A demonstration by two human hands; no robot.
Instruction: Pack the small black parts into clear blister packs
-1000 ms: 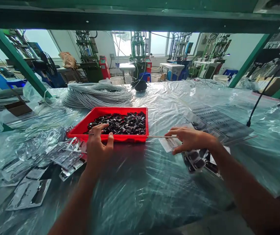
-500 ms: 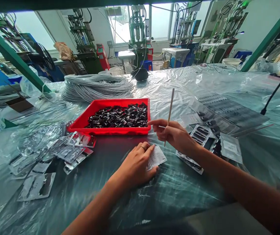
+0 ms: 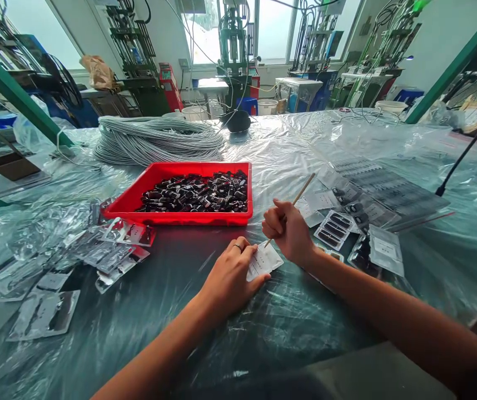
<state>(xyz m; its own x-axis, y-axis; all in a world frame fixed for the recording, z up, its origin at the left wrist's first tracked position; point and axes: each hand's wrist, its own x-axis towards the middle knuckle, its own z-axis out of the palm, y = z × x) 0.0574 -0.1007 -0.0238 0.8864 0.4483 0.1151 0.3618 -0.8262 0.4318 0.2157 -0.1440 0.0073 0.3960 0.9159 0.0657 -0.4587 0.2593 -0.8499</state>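
Observation:
My left hand [image 3: 228, 278], with a ring on one finger, lies on a small white flat packet [image 3: 267, 260], fingertips at its far edge and thumb along its near edge. The packet has rows of small dark marks and lies on the plastic-covered table. In the fist of my right hand [image 3: 289, 230] is a thin wooden stick [image 3: 304, 189], tilted, its lower tip at the packet's top near my left fingertips. Just beyond both hands stands a red bin [image 3: 175, 218] filled with small black parts [image 3: 200, 191].
Clear plastic packs [image 3: 115, 253] are heaped on the left. To the right lie a tray of dark strips [image 3: 334, 229], white-labelled packs [image 3: 386, 249] and a stack of clear sheets [image 3: 392, 186]. A coil of grey cable [image 3: 159, 141] sits behind the bin.
My right hand has closed from a pointing pose into a fist around the stick. The stick now leans more, and its tip has come left onto the packet. My left hand stays on the packet.

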